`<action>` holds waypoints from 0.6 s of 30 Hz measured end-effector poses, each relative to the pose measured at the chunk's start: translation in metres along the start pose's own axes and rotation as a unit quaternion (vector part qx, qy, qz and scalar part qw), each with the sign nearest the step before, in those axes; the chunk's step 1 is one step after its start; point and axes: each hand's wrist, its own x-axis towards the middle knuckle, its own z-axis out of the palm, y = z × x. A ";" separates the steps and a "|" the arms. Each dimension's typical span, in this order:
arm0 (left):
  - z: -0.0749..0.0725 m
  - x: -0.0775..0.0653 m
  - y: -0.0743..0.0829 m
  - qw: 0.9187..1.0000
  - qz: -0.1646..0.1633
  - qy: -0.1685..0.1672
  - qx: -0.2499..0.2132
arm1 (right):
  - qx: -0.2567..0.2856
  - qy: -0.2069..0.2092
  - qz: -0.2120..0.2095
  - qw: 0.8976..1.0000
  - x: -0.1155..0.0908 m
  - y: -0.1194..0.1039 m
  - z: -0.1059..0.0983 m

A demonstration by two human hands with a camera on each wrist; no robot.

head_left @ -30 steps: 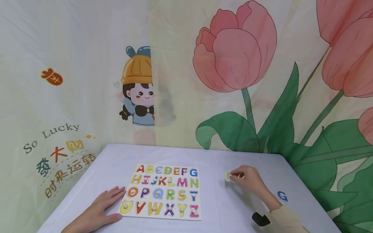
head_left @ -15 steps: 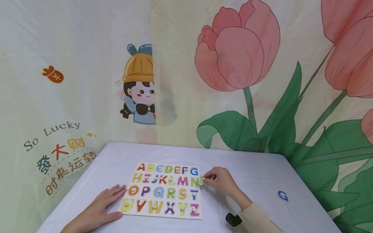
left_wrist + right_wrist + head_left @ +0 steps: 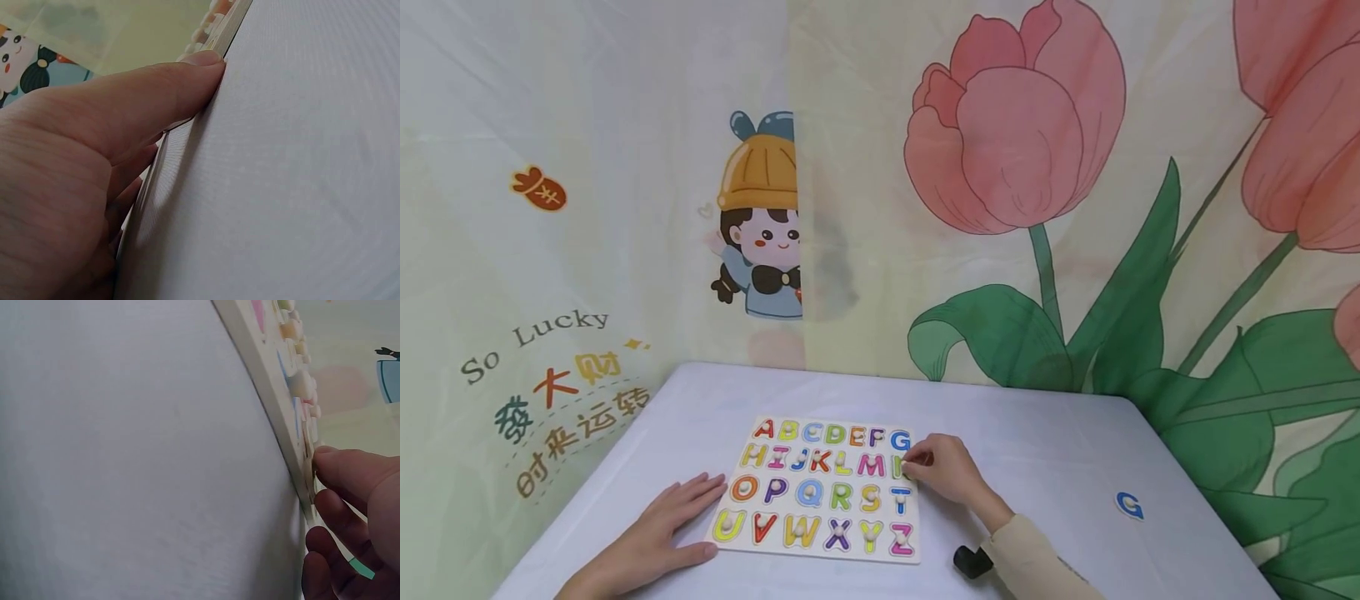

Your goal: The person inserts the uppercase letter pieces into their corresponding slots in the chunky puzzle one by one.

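A white alphabet puzzle board [image 3: 820, 512] lies flat on the table, with coloured letter pieces bearing small knobs in several rows. My right hand [image 3: 951, 475] pinches the green letter N piece [image 3: 897, 467] between thumb and fingers, over the N place at the board's right edge. In the right wrist view, the thumb [image 3: 340, 467] is right at the piece, low against the board. My left hand [image 3: 651, 533] rests with extended fingers at the board's left edge. Its thumb [image 3: 181, 87] touches the board's side in the left wrist view.
A blue letter G piece [image 3: 1129, 505] lies on the white table [image 3: 1037, 533] to the right. The board's G place [image 3: 900, 441] shows no knob. A black device [image 3: 972, 562] sits at the right wrist. Behind the table hangs a printed curtain [image 3: 850, 333].
My right hand has moved left with the letter N piece, from the table's right side to the board's N place. The left hand stays at the board's edge.
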 end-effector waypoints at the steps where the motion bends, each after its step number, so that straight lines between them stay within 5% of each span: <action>1: 0.000 0.001 0.000 1.000 -0.002 -0.002 0.000 | 0.001 0.000 0.001 1.000 0.000 0.001 0.001; 18: 0.001 0.001 0.003 0.999 -0.028 -0.015 -0.011 | 0.004 -0.006 0.005 1.000 -0.002 0.002 0.006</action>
